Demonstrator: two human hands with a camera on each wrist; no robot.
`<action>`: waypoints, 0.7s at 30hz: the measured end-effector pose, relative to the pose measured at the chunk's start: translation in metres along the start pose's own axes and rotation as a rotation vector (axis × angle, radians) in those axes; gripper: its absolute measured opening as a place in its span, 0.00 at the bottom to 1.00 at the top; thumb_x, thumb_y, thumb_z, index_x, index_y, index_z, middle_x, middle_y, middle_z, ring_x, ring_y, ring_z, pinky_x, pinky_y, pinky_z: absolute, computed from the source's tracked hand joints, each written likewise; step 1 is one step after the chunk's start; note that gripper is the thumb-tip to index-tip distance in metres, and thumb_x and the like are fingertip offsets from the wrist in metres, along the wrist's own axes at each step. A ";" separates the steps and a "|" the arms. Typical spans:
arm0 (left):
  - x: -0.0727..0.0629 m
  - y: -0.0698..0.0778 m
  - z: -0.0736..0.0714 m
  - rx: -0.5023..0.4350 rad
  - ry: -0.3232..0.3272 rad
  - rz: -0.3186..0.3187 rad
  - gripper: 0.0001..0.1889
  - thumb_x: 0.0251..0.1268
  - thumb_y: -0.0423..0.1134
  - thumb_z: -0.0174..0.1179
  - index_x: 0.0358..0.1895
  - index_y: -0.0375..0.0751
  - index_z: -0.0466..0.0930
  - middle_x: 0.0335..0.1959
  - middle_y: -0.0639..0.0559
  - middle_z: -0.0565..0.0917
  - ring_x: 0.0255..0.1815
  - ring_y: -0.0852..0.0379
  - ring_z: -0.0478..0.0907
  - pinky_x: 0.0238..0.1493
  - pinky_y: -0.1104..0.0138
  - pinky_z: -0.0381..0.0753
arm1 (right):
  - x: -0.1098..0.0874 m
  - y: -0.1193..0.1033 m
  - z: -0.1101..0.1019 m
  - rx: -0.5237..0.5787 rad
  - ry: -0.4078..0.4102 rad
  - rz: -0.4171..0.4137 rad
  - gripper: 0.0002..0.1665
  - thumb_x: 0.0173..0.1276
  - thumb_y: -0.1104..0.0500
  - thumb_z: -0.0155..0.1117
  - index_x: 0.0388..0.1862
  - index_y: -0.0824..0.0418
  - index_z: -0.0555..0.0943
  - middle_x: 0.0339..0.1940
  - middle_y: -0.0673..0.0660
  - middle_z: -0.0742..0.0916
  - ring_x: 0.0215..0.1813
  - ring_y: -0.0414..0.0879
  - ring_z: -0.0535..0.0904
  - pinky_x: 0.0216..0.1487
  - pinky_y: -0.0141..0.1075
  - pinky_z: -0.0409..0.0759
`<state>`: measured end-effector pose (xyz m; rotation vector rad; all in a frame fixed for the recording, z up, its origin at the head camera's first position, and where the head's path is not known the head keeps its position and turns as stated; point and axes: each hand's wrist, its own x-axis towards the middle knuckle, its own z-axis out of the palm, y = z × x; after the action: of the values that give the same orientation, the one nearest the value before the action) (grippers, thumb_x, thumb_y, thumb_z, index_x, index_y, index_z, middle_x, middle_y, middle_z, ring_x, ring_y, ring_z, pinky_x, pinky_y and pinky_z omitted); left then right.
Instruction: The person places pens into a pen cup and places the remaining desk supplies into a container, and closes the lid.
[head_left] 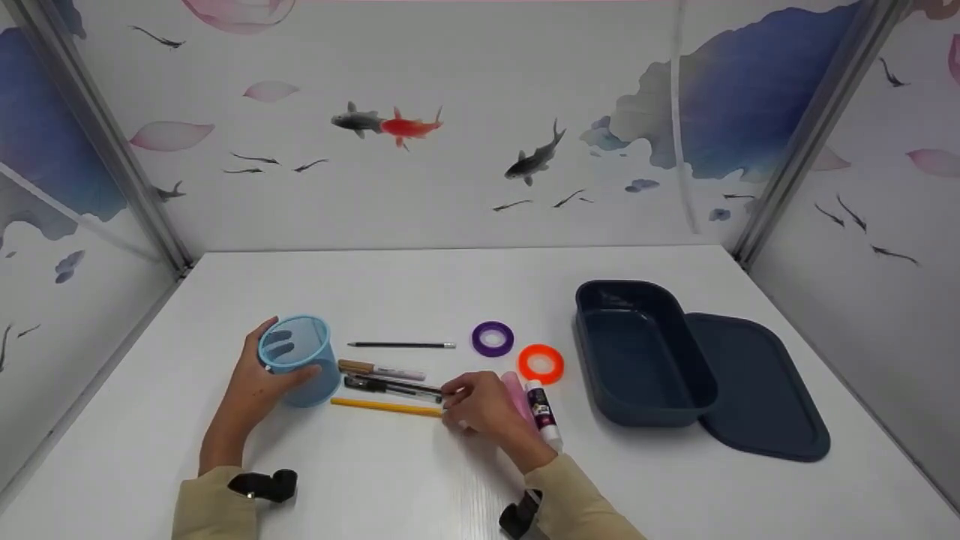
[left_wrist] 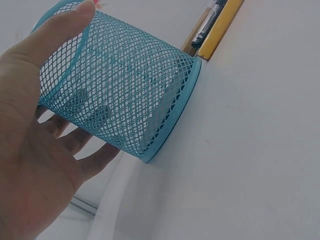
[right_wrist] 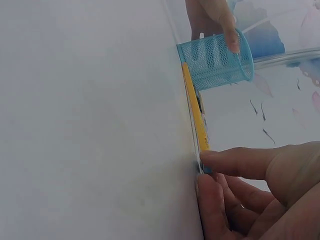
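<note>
My left hand (head_left: pixel 253 384) grips a light blue mesh pen holder (head_left: pixel 321 381), with the thumb across its near side and the fingers behind. The holder stands upright, and no pens show inside. My right hand (head_left: pixel 487 409) pinches the right end of a yellow pencil (head_left: pixel 386 406) between thumb and fingers; that end is partly hidden. In the right wrist view the pencil (right_wrist: pixel 195 107) lies low along the table towards the holder. Just behind it are black pens (head_left: pixel 390 386) and a brown-capped marker (head_left: pixel 382 370). Farther back lies a black pencil (head_left: pixel 401 345).
Purple (head_left: pixel 493 339) and orange tape rolls (head_left: pixel 541 364) lie right of the pens. A glue stick (head_left: pixel 543 412) and a pink tube (head_left: pixel 516 394) rest beside my right hand. A dark blue box (head_left: pixel 645 352) stands at the right, next to its lid (head_left: pixel 765 386). Printed panels enclose the table.
</note>
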<state>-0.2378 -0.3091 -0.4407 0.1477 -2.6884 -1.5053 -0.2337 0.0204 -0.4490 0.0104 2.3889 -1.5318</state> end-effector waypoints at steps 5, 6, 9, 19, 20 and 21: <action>-0.001 0.000 0.000 0.005 0.002 -0.009 0.61 0.58 0.53 0.72 0.82 0.47 0.32 0.80 0.34 0.52 0.80 0.34 0.51 0.77 0.36 0.55 | 0.002 -0.002 -0.005 -0.002 -0.016 0.013 0.17 0.62 0.65 0.71 0.51 0.59 0.85 0.36 0.54 0.87 0.34 0.44 0.82 0.32 0.32 0.85; -0.002 0.000 0.000 0.004 0.002 -0.010 0.61 0.58 0.53 0.72 0.82 0.47 0.32 0.80 0.34 0.52 0.80 0.34 0.51 0.77 0.36 0.55 | 0.003 -0.003 -0.006 0.000 -0.012 0.019 0.17 0.63 0.64 0.71 0.52 0.59 0.85 0.37 0.54 0.87 0.34 0.44 0.82 0.33 0.33 0.85; -0.002 0.000 -0.001 0.009 -0.002 -0.012 0.61 0.58 0.53 0.71 0.82 0.47 0.32 0.80 0.34 0.51 0.80 0.33 0.50 0.77 0.36 0.55 | 0.004 -0.006 -0.010 0.004 0.010 0.023 0.18 0.62 0.63 0.72 0.52 0.58 0.85 0.37 0.54 0.88 0.33 0.45 0.83 0.35 0.34 0.86; -0.001 0.000 -0.001 -0.007 -0.005 -0.011 0.60 0.59 0.53 0.71 0.82 0.48 0.32 0.80 0.35 0.51 0.81 0.34 0.50 0.77 0.36 0.55 | 0.003 -0.018 -0.015 0.160 0.061 -0.049 0.22 0.63 0.63 0.71 0.57 0.60 0.83 0.41 0.57 0.87 0.43 0.51 0.87 0.38 0.34 0.88; 0.000 0.000 0.000 -0.007 -0.006 -0.013 0.60 0.59 0.52 0.71 0.82 0.49 0.31 0.80 0.35 0.51 0.81 0.34 0.50 0.77 0.36 0.55 | 0.001 -0.020 -0.015 0.179 0.067 -0.062 0.21 0.63 0.63 0.71 0.56 0.60 0.83 0.41 0.57 0.87 0.44 0.52 0.87 0.38 0.34 0.88; 0.000 0.001 0.000 -0.009 -0.007 -0.016 0.60 0.59 0.52 0.71 0.82 0.49 0.31 0.80 0.35 0.51 0.81 0.34 0.50 0.77 0.36 0.55 | -0.001 -0.022 -0.015 0.198 0.072 -0.077 0.21 0.64 0.62 0.71 0.56 0.60 0.83 0.41 0.57 0.87 0.45 0.53 0.87 0.38 0.34 0.88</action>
<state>-0.2375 -0.3088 -0.4402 0.1636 -2.6923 -1.5243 -0.2405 0.0243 -0.4237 0.0169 2.3057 -1.8273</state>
